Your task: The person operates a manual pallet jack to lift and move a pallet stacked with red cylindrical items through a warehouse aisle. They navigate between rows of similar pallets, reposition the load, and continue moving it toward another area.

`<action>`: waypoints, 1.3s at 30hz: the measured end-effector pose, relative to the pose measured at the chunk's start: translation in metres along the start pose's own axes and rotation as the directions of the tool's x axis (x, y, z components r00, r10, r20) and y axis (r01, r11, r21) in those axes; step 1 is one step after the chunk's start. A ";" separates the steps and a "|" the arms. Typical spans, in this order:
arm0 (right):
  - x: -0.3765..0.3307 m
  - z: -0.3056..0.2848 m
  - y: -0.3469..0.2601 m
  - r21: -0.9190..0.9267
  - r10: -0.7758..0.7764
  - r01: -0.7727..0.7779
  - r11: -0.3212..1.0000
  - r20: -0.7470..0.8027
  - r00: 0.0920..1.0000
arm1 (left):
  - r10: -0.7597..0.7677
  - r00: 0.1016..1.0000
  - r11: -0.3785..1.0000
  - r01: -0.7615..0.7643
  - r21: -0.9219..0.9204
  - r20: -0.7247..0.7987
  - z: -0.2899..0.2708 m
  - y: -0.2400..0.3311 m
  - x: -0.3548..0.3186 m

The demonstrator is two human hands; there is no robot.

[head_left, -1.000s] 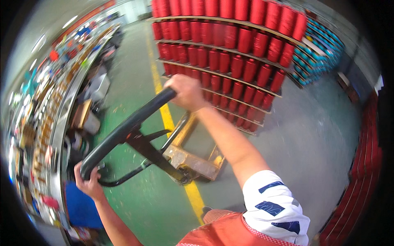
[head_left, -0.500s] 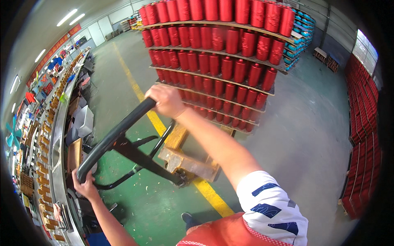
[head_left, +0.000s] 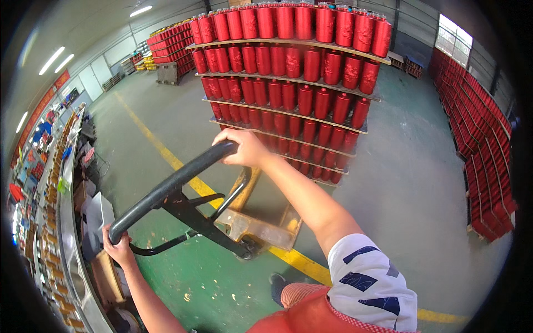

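Observation:
Both my hands grip the black handlebar [head_left: 166, 188] of a yellow pallet jack [head_left: 261, 230]. My right hand [head_left: 242, 149] is wrapped round the bar's far right end. At its near left end, my left hand [head_left: 118, 247] is closed round the bar. Below the bar, a black steering frame [head_left: 214, 230] slopes down to the jack's worn body, which has a small wheel at its foot. Beyond it stands a tall load of red bottles [head_left: 291, 61], stacked in several layers on thin boards [head_left: 288, 41]. The load hides most of the jack's forks.
A long workbench line [head_left: 69, 250] with wooden-looking pieces and bins runs along the left. Red bottle stacks [head_left: 472, 127] line the right wall, and another red stack [head_left: 171, 47] stands at the far left. A yellow line [head_left: 147, 133] crosses the green and grey floor.
My view has swung, bringing more of the far left stack into sight. The handlebar and both hands sit slightly lower in the picture, still gripping. The blue items behind the load are now hidden.

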State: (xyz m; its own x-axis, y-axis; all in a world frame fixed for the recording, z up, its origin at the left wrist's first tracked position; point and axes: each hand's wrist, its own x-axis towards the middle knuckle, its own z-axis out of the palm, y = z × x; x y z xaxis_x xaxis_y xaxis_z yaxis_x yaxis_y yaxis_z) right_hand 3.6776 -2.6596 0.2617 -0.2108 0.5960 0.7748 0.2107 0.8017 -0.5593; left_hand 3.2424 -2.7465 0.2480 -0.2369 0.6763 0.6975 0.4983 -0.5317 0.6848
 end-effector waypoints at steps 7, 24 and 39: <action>0.032 0.040 0.032 -0.268 -0.092 0.056 0.962 -0.126 0.988 | 0.018 0.995 0.999 -0.016 -0.029 0.095 0.021 -0.107 0.097; 0.086 0.190 0.086 -0.574 0.119 -0.450 0.684 -0.521 0.845 | 0.095 0.888 0.913 0.103 -0.395 0.450 0.212 -0.335 0.332; 0.079 0.216 0.182 -0.634 -0.172 -0.640 0.434 -0.756 0.632 | 0.369 0.600 0.710 0.310 -0.632 0.709 0.316 -0.403 0.383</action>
State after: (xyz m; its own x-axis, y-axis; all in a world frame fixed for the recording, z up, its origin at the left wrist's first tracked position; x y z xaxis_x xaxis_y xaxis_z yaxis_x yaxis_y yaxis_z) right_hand 3.4934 -2.4564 0.1577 0.5518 0.2047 0.8085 0.8316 -0.0621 -0.5518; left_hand 3.2146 -2.1122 0.1729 0.6334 0.5714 0.5218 -0.2464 -0.4903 0.8360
